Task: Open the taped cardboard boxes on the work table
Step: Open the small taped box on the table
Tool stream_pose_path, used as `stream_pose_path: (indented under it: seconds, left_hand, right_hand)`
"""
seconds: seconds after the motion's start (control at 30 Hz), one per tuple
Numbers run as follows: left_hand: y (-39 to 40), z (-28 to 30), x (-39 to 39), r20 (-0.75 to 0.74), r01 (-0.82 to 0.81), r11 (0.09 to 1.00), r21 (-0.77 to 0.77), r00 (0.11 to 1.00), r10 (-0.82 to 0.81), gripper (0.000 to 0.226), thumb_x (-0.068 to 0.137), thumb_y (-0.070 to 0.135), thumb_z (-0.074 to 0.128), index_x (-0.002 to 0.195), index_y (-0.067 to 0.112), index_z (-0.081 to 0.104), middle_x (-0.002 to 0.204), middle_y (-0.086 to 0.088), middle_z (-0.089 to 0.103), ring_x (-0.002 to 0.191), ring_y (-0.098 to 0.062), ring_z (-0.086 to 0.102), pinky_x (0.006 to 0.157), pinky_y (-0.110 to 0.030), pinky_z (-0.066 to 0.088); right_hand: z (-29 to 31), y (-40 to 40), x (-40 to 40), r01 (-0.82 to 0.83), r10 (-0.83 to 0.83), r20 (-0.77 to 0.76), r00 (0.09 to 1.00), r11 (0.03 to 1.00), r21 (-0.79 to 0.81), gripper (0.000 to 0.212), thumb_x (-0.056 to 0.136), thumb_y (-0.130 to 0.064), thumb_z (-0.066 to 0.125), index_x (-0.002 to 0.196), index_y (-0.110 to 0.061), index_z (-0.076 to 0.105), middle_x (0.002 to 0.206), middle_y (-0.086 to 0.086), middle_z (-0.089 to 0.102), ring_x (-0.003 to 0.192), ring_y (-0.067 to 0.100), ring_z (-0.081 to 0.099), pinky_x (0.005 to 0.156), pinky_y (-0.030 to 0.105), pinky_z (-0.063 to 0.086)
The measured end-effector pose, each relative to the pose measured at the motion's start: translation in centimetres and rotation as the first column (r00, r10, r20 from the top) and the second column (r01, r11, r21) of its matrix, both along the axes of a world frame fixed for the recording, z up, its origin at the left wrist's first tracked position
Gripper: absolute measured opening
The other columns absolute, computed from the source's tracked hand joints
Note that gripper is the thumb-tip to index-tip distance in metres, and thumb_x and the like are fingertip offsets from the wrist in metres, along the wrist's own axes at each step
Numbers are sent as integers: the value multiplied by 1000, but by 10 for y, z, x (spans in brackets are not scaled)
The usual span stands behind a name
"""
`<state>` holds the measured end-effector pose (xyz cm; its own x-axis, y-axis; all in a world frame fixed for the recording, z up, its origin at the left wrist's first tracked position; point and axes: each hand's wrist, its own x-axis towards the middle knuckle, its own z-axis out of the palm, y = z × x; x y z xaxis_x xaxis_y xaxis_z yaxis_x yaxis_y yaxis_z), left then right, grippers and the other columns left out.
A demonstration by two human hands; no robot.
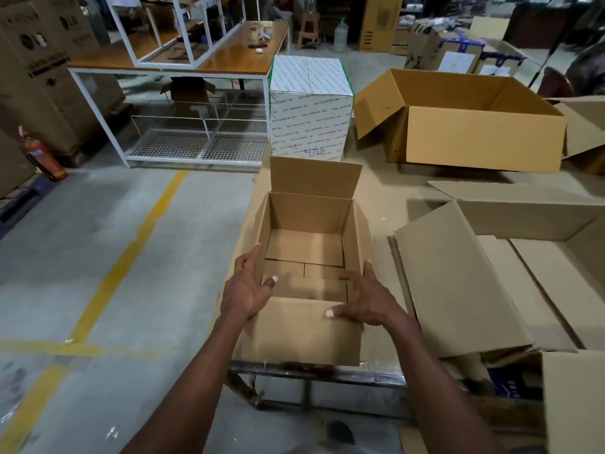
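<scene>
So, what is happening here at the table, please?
A person is handling a small cardboard box at the near edge of the work table. The box is already open and looks empty. The left hand holds its left wall, and the right hand rests on its right side. Other opened boxes lie around.
</scene>
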<state>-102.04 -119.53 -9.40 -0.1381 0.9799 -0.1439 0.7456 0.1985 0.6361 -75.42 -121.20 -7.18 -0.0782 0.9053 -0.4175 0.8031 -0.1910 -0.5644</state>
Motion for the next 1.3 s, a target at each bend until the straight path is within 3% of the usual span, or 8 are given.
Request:
stream_pose_path:
  seconds: [0.1,0.3,0.43,0.57,0.77,0.97,1.17,1.3]
  left_hand:
    - [5,-1,1,-54,-13,1000,-20,998,12,77,94,49,62,156,45,18,162,5,23,118,-34,60,98,-45,51]
    - [24,10,14,-248,-48,999,-21,968,41,71,91,59,56,152,33,31,153,-7,30,131,-37,43,108,-52,35]
    - [46,21,39,-358,65,978,198,934,10,67,90,56,56,149,29,37,157,-6,32,145,-32,24,110,-55,26]
    - [94,33,64,-308,253,952,173,932,-192,73,93,48,58,157,33,26,165,0,25,150,-26,22,117,-54,24]
    - [170,50,82,-363,325,943,70,889,-279,88,94,42,63,161,34,6,170,1,-1,156,-30,1,121,-61,12]
    - [207,39,85,-341,344,937,-67,874,-345,90,90,29,68,160,30,11,169,2,7,155,-30,5,121,-61,14]
    - [218,26,80,-331,350,925,-146,864,-379,78,81,26,63,152,25,32,155,-4,32,147,-28,18,114,-55,32]
    - [223,17,77,-278,365,919,-148,876,-393,77,81,26,63,151,20,32,150,-10,34,143,-32,18,120,-45,24]
  right_hand:
    - [1,-4,0,-4,4,-14,1000,1000,25,88,63,-56,89,140,-39,52,169,-1,-11,146,33,35,105,39,44]
    - [-5,-5,3,18,-15,-71,997,999,41,85,60,-60,88,135,-43,52,169,-6,-13,150,33,29,114,46,39]
    - [-10,-8,3,21,-14,-118,993,998,52,97,61,-61,87,146,-43,43,168,-9,-18,152,32,23,114,46,38]
    - [-13,-8,2,19,-12,-135,991,998,55,108,61,-62,86,152,-45,31,167,-10,-20,153,30,18,115,47,37]
    - [-27,-9,4,42,-35,-153,988,998,45,113,54,-72,83,150,-52,28,164,-19,-25,155,30,11,116,52,37]
    - [-30,-11,5,39,-29,-147,989,997,71,118,50,-80,78,148,-62,16,163,-21,-26,154,31,14,114,49,40]
    - [-33,-10,4,49,-40,-116,992,996,75,116,52,-78,77,145,-68,8,160,-23,-29,152,33,21,112,51,43]
    - [-31,-12,4,41,-30,-116,993,995,94,113,60,-72,80,149,-62,10,162,-21,-27,151,29,26,110,45,45]
